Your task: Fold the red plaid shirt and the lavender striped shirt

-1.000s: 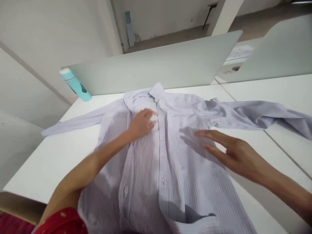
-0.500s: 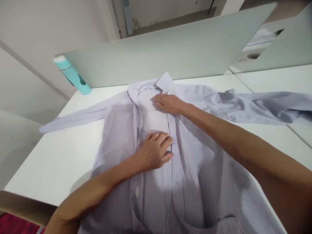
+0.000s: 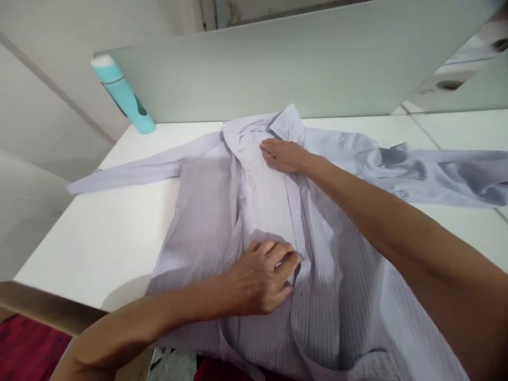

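Note:
A pale lilac striped long-sleeved shirt lies face up, its front unbuttoned and its sleeves stretched out to both sides. My left hand is over the lower middle of the shirt, fingers curled at the edge of the right-hand front panel. The cloth is slightly lifted there, between thumb and forefinger. Just below the collar, my right hand rests flat on the inside of the shirt's back, fingers stretched out and holding nothing. The lower part of the shirt reaches past the near table edge.
Under the shirt is a white table. A frosted panel stands along its back edge, with a turquoise cylindrical holder at the far left corner. Red cloth shows below the near left edge.
The view has shifted. My left hand has come nearer to me along the front opening, fingers now at the panel's edge. My right hand stays below the collar.

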Motion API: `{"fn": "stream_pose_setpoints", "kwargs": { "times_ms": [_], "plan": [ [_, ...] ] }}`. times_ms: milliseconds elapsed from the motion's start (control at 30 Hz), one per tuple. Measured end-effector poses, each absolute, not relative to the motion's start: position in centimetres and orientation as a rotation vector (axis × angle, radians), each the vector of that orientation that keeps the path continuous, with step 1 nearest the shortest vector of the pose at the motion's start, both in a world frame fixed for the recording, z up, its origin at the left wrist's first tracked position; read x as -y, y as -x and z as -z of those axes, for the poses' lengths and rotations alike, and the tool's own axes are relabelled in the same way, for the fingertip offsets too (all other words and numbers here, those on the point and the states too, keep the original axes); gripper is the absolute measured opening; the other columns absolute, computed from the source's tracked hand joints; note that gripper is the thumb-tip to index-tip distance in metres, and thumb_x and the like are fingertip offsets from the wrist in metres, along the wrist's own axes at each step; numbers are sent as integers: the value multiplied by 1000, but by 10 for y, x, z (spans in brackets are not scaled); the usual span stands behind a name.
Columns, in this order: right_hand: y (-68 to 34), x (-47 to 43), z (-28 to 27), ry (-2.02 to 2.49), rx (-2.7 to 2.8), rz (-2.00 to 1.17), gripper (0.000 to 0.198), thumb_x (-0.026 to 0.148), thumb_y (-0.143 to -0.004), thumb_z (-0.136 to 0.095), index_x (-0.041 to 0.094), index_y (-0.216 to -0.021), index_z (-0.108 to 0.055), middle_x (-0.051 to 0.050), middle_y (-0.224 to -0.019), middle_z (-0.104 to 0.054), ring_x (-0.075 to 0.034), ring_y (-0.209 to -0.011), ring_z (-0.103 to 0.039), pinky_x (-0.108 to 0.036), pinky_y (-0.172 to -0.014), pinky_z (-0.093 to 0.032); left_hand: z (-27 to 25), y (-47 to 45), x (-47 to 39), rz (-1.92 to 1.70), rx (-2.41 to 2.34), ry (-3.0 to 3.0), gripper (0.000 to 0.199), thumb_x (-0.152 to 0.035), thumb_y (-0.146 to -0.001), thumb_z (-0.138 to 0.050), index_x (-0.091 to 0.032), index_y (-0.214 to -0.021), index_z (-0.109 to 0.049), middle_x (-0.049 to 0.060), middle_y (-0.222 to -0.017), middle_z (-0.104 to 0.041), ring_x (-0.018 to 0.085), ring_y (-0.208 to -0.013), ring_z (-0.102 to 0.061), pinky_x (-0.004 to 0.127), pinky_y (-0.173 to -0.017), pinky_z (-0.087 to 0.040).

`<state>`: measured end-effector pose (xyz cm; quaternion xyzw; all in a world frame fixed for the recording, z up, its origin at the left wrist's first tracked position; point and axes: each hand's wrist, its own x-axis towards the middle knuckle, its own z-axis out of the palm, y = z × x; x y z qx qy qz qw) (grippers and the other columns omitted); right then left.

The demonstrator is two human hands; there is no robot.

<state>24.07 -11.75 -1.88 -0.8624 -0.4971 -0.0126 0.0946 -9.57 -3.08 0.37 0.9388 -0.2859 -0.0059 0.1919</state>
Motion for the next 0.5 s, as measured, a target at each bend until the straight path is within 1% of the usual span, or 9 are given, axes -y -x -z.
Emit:
{"fn": "stream_pose_setpoints", "kwargs": {
  "times_ms": [100, 167, 233, 300, 333, 367, 400, 467, 500],
  "plan": [
    [-242, 115, 20, 2535, 1466, 58, 50, 34, -103, -37, 14, -141, -63, -19, -145, -62, -35, -135, -59, -52, -110, -52, -21, 112, 22, -28, 755, -2688, 44, -35, -101, -60, -25, -143, -58, 15, -140, -66, 29, -126, -63, 46, -99, -55],
    [-236, 111, 21, 2505, 1480, 106, 51, 34, -103, -37, 14, -142, -63, -19, -150, -59, -35, -138, -57, -53, -112, -51, -32, 116, 12, -128, 583, -2785, 44, -37, -101, -59, -27, -144, -57, 16, -141, -65, 31, -129, -62, 49, -103, -54],
    [-224, 105, 24, 2448, 1535, 158, 54, 34, -105, -34, 10, -145, -61, -20, -155, -55, -33, -145, -51, -52, -118, -47, -36, 113, 2, -189, 308, -2894, 48, -44, -99, -63, -26, -143, -57, 18, -139, -64, 35, -125, -63, 53, -100, -54],
    [-209, 98, 27, 2388, 1594, 159, 57, 35, -106, -32, 7, -148, -58, -21, -158, -52, -32, -151, -46, -51, -122, -44, -32, 106, -4, -141, 80, -2959, 57, -54, -92, -71, -24, -139, -58, 20, -132, -65, 38, -117, -64, 55, -94, -56],
    [-201, 95, 28, 2365, 1612, 147, 58, 35, -107, -32, 6, -149, -57, -21, -159, -51, -31, -151, -46, -51, -123, -43, -29, 102, -5, -83, 6, -2972, 58, -56, -89, -73, -23, -135, -59, 20, -128, -66, 38, -113, -65, 55, -91, -56],
    [-194, 91, 30, 2345, 1622, 136, 58, 35, -107, -32, 6, -150, -57, -20, -160, -51, -31, -151, -46, -51, -123, -43, -25, 97, -5, -17, -45, -2973, 54, -53, -90, -72, -21, -131, -60, 19, -123, -67, 38, -111, -66, 54, -88, -57],
    [-187, 89, 30, 2327, 1625, 126, 58, 34, -107, -32, 7, -151, -57, -20, -160, -51, -31, -150, -47, -51, -123, -43, -21, 92, -5, 49, -82, -2965, 44, -48, -92, -68, -20, -126, -61, 19, -120, -67, 37, -109, -66, 52, -86, -57],
    [-180, 85, 31, 2292, 1619, 109, 57, 33, -107, -33, 7, -150, -58, -20, -160, -51, -32, -149, -49, -52, -123, -43, -15, 84, -4, 145, -121, -2930, 25, -31, -96, -56, -20, -118, -61, 17, -116, -69, 34, -106, -68, 48, -81, -57],
    [-179, 84, 31, 2277, 1614, 101, 57, 33, -107, -32, 7, -150, -59, -20, -159, -51, -32, -148, -49, -54, -123, -43, -14, 82, -4, 168, -131, -2907, 23, -23, -95, -51, -21, -116, -60, 16, -115, -70, 33, -104, -69, 47, -80, -57]
  ]
}}
